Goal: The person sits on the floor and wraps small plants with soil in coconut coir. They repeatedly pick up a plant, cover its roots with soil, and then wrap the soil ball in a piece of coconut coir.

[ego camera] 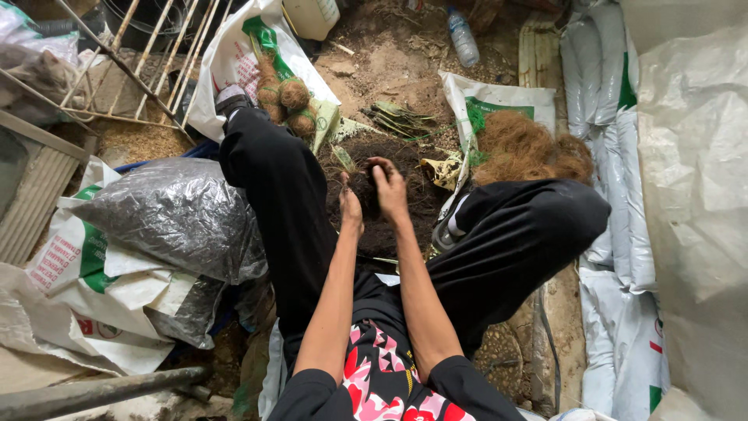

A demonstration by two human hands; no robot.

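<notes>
A clump of dark soil sits at the centre of the frame, held between both hands above a wider heap of dark soil on the ground between the person's legs. The left hand presses against the clump's left side, fingers close together and curled onto it. The right hand cups it from the right, fingers bent over the top and pressed into the soil. Just right of the hands lies a white sack with a pile of brown coconut fibre spilling from it. In the upper centre, fibre-wrapped balls rest on another white sack. At left is a grey plastic bag of dark material. A plastic bottle lies at the upper edge, and stacked white sacks fill the right side.
</notes>
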